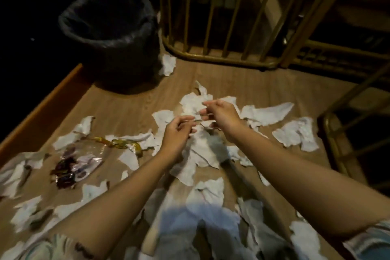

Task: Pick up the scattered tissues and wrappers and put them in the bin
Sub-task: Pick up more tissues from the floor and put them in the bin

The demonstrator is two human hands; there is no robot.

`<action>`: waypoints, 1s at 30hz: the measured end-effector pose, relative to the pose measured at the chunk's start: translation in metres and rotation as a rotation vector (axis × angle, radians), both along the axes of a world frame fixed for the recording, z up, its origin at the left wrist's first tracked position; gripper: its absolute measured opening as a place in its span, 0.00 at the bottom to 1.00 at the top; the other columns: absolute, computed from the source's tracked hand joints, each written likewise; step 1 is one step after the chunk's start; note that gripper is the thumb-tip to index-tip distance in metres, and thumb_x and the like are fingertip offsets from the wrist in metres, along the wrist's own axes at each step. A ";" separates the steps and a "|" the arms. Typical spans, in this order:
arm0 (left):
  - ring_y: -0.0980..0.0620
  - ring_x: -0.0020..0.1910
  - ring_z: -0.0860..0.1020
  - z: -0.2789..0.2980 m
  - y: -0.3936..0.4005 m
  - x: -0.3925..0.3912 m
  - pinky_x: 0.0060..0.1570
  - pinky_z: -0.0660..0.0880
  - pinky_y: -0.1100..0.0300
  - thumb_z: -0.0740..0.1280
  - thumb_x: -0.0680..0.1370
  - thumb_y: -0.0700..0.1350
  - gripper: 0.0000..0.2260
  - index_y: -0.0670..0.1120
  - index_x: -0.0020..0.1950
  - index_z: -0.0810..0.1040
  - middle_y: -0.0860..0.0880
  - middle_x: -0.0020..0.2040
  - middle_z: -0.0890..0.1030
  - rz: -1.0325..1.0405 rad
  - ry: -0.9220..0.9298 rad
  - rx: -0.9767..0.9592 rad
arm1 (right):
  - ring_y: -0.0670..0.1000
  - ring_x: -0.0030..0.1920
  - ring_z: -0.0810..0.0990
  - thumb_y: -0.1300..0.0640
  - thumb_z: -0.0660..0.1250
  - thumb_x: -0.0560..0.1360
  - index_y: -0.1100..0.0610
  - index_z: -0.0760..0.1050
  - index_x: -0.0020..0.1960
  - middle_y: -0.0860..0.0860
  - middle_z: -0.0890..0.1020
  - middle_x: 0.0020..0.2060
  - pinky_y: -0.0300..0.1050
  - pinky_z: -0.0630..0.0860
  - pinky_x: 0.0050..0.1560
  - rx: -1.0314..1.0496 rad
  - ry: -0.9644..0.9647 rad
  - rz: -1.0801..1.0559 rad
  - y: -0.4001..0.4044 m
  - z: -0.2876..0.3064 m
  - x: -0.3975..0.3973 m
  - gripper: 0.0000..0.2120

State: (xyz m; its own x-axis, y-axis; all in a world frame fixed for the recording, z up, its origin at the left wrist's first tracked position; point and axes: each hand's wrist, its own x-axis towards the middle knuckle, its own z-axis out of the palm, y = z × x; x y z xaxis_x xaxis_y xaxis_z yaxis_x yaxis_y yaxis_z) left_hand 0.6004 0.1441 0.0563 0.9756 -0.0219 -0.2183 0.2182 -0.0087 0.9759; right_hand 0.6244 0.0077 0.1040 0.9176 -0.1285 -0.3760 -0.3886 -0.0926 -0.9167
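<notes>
From the head camera, both hands work at the centre of the wooden floor (pixel 126 110): the left hand (pixel 176 136) and right hand (pixel 220 113) each pinch narrow on what looks like one thin strip (pixel 197 120) stretched between them, though blur hides what it is. Gathering has barely begun, I judge; torn tissues (pixel 267 113) lie all around, a clear wrapper (pixel 84 162) at eight o'clock. Next comes lifting toward the bin (pixel 109 38), lined black, at eleven o'clock. Brass railings (pixel 221 27) stand at twelve.
</notes>
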 end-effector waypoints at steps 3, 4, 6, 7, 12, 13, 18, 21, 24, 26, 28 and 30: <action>0.58 0.43 0.81 -0.022 -0.013 -0.031 0.43 0.77 0.66 0.62 0.80 0.38 0.07 0.44 0.55 0.79 0.49 0.48 0.82 -0.234 -0.100 0.172 | 0.50 0.41 0.80 0.59 0.57 0.81 0.55 0.78 0.55 0.54 0.84 0.46 0.40 0.74 0.37 -0.077 0.054 -0.027 -0.027 -0.023 -0.038 0.11; 0.57 0.45 0.81 -0.030 -0.015 -0.041 0.45 0.78 0.63 0.63 0.80 0.39 0.07 0.46 0.54 0.79 0.50 0.48 0.82 -0.311 -0.117 0.230 | 0.49 0.42 0.81 0.58 0.57 0.82 0.56 0.78 0.56 0.54 0.83 0.46 0.39 0.75 0.37 -0.083 0.062 -0.029 -0.033 -0.031 -0.053 0.11; 0.56 0.46 0.80 -0.045 -0.015 -0.065 0.49 0.78 0.59 0.64 0.80 0.40 0.07 0.48 0.53 0.80 0.50 0.48 0.82 -0.449 -0.151 0.311 | 0.50 0.45 0.81 0.59 0.58 0.82 0.57 0.77 0.57 0.53 0.82 0.46 0.35 0.77 0.40 -0.099 0.035 -0.035 -0.043 -0.048 -0.086 0.10; 0.57 0.48 0.78 -0.053 -0.014 -0.076 0.52 0.77 0.59 0.65 0.79 0.41 0.06 0.49 0.53 0.80 0.52 0.50 0.81 -0.506 -0.214 0.363 | 0.49 0.47 0.81 0.59 0.60 0.81 0.56 0.78 0.56 0.51 0.82 0.47 0.33 0.77 0.43 -0.151 0.005 -0.027 -0.048 -0.058 -0.104 0.09; 0.56 0.74 0.60 -0.097 -0.013 -0.116 0.72 0.62 0.56 0.65 0.74 0.64 0.24 0.58 0.67 0.70 0.53 0.75 0.64 -0.828 -0.417 0.661 | 0.46 0.59 0.77 0.41 0.63 0.77 0.48 0.77 0.56 0.43 0.80 0.54 0.48 0.75 0.60 -0.531 -0.091 0.008 -0.069 -0.122 -0.194 0.14; 0.54 0.77 0.54 -0.104 -0.014 -0.122 0.76 0.56 0.55 0.64 0.72 0.68 0.29 0.60 0.70 0.67 0.54 0.78 0.57 -0.863 -0.428 0.704 | 0.47 0.62 0.75 0.35 0.59 0.76 0.47 0.77 0.58 0.44 0.79 0.57 0.53 0.73 0.62 -0.613 -0.090 0.012 -0.072 -0.133 -0.210 0.21; 0.46 0.78 0.42 -0.130 -0.024 -0.140 0.74 0.45 0.47 0.62 0.70 0.71 0.32 0.60 0.71 0.66 0.48 0.80 0.50 -0.875 -0.543 0.799 | 0.55 0.71 0.66 0.32 0.50 0.76 0.48 0.71 0.67 0.51 0.73 0.68 0.63 0.60 0.71 -0.940 -0.024 0.049 -0.068 -0.168 -0.268 0.29; 0.43 0.77 0.56 -0.147 -0.027 -0.138 0.73 0.55 0.46 0.64 0.74 0.64 0.23 0.54 0.65 0.72 0.45 0.75 0.66 -0.801 -0.603 0.716 | 0.53 0.74 0.60 0.44 0.55 0.78 0.44 0.67 0.70 0.49 0.69 0.72 0.58 0.57 0.71 -0.897 -0.053 -0.002 -0.070 -0.182 -0.283 0.21; 0.49 0.67 0.70 -0.161 -0.024 -0.133 0.64 0.71 0.46 0.67 0.76 0.56 0.15 0.55 0.61 0.73 0.48 0.64 0.74 -0.763 -0.620 0.596 | 0.54 0.74 0.64 0.53 0.55 0.77 0.49 0.74 0.66 0.47 0.72 0.69 0.53 0.60 0.72 -0.687 -0.088 -0.106 -0.074 -0.182 -0.281 0.19; 0.57 0.62 0.72 -0.165 -0.025 -0.128 0.59 0.73 0.48 0.67 0.76 0.52 0.16 0.59 0.63 0.71 0.56 0.62 0.74 -0.694 -0.590 0.476 | 0.51 0.69 0.71 0.54 0.56 0.78 0.54 0.78 0.61 0.49 0.77 0.64 0.50 0.68 0.68 -0.582 -0.122 -0.191 -0.078 -0.173 -0.270 0.17; 0.66 0.59 0.72 -0.153 -0.035 -0.128 0.63 0.72 0.48 0.65 0.78 0.48 0.20 0.60 0.69 0.68 0.63 0.67 0.71 -0.753 -0.555 0.158 | 0.44 0.60 0.77 0.59 0.57 0.79 0.55 0.79 0.56 0.48 0.81 0.56 0.39 0.74 0.60 -0.526 -0.133 -0.262 -0.083 -0.155 -0.256 0.13; 0.67 0.53 0.72 -0.140 -0.046 -0.134 0.66 0.68 0.48 0.62 0.81 0.39 0.20 0.53 0.72 0.69 0.59 0.69 0.71 -0.848 -0.486 -0.090 | 0.41 0.48 0.80 0.61 0.57 0.81 0.54 0.78 0.51 0.47 0.82 0.45 0.29 0.75 0.45 -0.462 -0.114 -0.365 -0.088 -0.136 -0.239 0.11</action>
State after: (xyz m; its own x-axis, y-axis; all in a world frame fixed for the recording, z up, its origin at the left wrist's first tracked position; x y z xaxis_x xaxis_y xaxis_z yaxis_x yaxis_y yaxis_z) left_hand 0.4663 0.0981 -0.0832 0.6116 -0.7541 0.2395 -0.2516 0.1016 0.9625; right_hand 0.3856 -0.0803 -0.0317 0.8145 -0.5700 -0.1083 -0.3722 -0.3700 -0.8512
